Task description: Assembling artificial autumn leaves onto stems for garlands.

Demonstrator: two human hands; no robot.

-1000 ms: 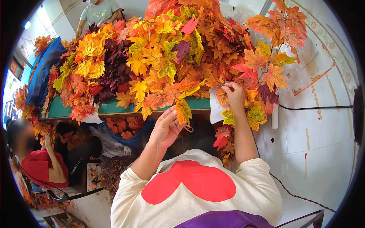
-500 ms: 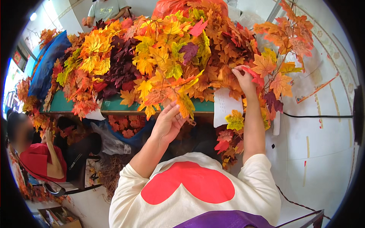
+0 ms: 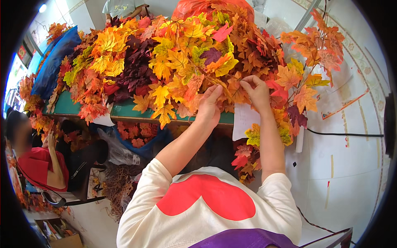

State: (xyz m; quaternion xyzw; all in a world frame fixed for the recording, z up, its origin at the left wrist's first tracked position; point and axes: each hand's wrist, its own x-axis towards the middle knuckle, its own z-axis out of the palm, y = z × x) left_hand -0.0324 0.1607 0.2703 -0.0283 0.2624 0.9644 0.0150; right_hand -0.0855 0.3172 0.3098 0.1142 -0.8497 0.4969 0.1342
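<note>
Both hands, left hand (image 3: 209, 105) and right hand (image 3: 257, 91), pinch orange maple leaves (image 3: 233, 89) at the heap's near edge, apparently sorting sprigs; pulling one free needs firm grip.

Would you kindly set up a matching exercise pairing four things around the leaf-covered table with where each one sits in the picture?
Things:
1. Left hand
2. Right hand
3. Blue fabric bundle
4. White paper sheet

Places:
A. Hanging from the green table edge
B. Far left end of the table
C. On orange artificial maple leaves, nearer the pile's middle
D. Pinching leaves beside the upright leafy branch

Pairs: 1-C, 2-D, 3-B, 4-A
</note>
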